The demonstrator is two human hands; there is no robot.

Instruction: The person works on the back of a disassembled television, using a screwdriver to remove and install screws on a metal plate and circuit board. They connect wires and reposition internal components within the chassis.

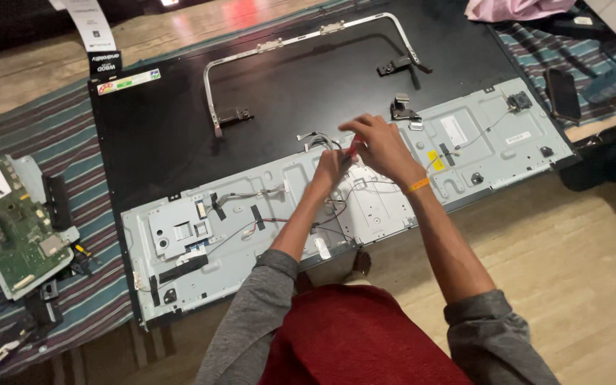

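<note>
— How are the two hands set?

— Both arms reach forward over the television back panel (180, 135), sleeves pushed up to the elbows. The left hand (331, 170) is bent at the wrist with its fingers curled down; the right hand (379, 146) arches over it, knuckles up, an orange wristband (418, 185) just behind it.

— What do they grip?

— Between them shows a small red-handled tool (354, 147). The right hand's fingers are closed about its handle. The left hand's fingers are bunched at the tool's lower end, but whether they pinch anything I cannot tell; they are too small and overlapped.

— Where is the tool against the rest?

— It stands over the middle of the grey metal chassis plate (237, 235), with loose wires (322, 139) just beyond the fingertips. Farther past the grip lies a bent metal stand bracket (308, 39) on the black panel. Well off to the left of the grip, a green circuit board (16, 232) rests on a striped mat (73, 142). Off to the right of the grip lies a dark phone (562, 93).
</note>
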